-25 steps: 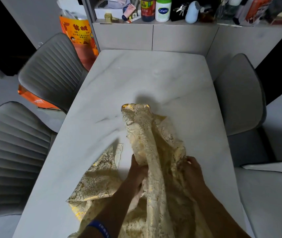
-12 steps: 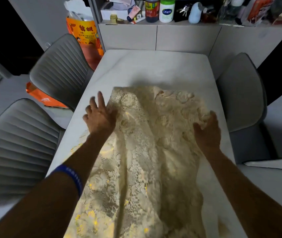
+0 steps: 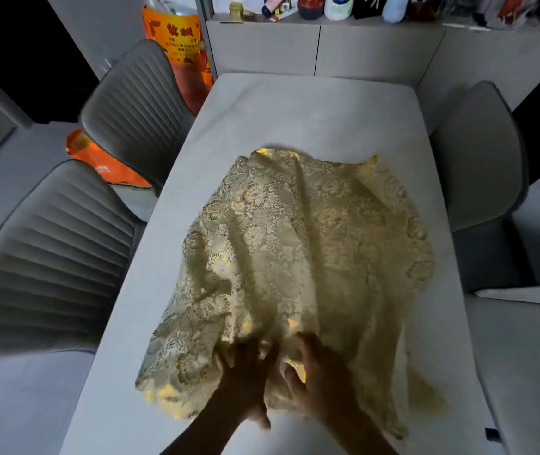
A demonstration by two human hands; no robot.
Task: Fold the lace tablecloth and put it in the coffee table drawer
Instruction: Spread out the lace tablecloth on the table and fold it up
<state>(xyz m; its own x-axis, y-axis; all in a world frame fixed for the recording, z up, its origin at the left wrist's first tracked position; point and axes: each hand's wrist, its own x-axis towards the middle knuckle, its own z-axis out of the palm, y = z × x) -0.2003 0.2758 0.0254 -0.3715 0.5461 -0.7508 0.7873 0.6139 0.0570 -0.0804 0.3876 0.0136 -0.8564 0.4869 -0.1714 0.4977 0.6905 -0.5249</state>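
Now: lace cloth spread out, both hands flat at its near edge

Roughly spread but still wrinkled, the lace tablecloth (image 3: 298, 257) lies on the white table (image 3: 311, 106), covering the middle and near part of the top. Its far edge stops well short of the table's far edge, and its right side reaches close to the right edge. Long creases run from the far edge toward the near one. The near left corner of the cloth sits near the left edge, and a loose fold trails toward the near right corner of the table.

Both hands rest side by side on the cloth's near edge, about midway across the table. The left hand (image 3: 245, 372) lies with fingers straight and spread, pressing down on the lace without grasping it. The right hand (image 3: 319, 372), just beside it, is also laid flat on the cloth with fingers relaxed; the picture is blurred there, so finer detail of the fingertips is unclear.

Two grey ribbed chairs (image 3: 137, 103) stand along the left edge and a smooth grey chair (image 3: 482, 152) along the right. Beyond the far edge stands a low cabinet (image 3: 314, 47) with bottles (image 3: 337, 4) on top, and an orange bag (image 3: 180, 44) leans at its left end.
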